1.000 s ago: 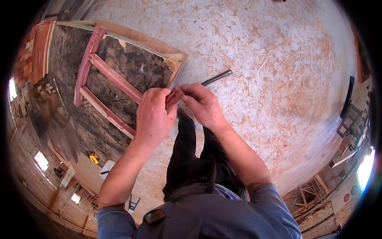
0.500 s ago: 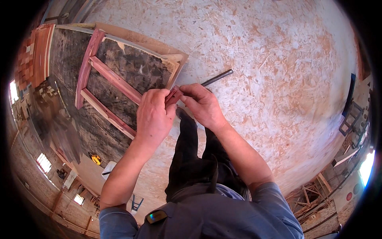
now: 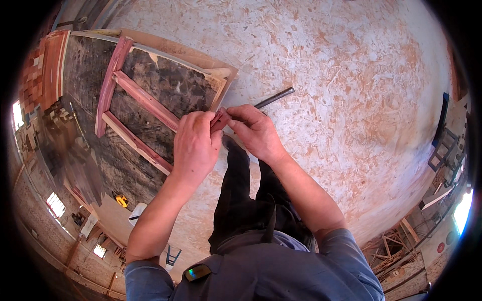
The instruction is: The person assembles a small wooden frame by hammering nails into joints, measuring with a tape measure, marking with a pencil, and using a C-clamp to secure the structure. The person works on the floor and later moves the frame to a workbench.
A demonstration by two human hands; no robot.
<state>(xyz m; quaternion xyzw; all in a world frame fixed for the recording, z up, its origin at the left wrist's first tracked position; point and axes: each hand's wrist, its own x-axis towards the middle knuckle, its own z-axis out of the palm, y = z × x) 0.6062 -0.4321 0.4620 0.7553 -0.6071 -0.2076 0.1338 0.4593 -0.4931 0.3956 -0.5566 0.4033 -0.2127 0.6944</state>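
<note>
A frame of reddish wood (image 3: 147, 98) lies on a dark, stained bench top; one long bar and two crosspieces show, and the crosspieces run toward my left hand and wrist. My left hand (image 3: 193, 143) is closed around a reddish wooden piece (image 3: 218, 122), whose end sticks out past the thumb and forefinger. Whether this piece is joined to the crosspieces is hidden by my hand. My right hand (image 3: 258, 134) is closed in a pinch at that end, thumb and forefinger together against the wood. Just beyond the right knuckles, a dark round bar (image 3: 275, 97) shows, its near end hidden.
The bench (image 3: 165, 75) has a pale wooden edge, with stacked reddish boards (image 3: 54, 67) at its far left. A yellow tool (image 3: 121, 200) lies at the near left. Below spreads a blotched pale floor (image 3: 351, 100). Scrap wood (image 3: 394, 246) is piled at the right.
Both hands stay at the end of the wooden piece. My left hand has shifted very slightly to the right; the frame lies as before.
</note>
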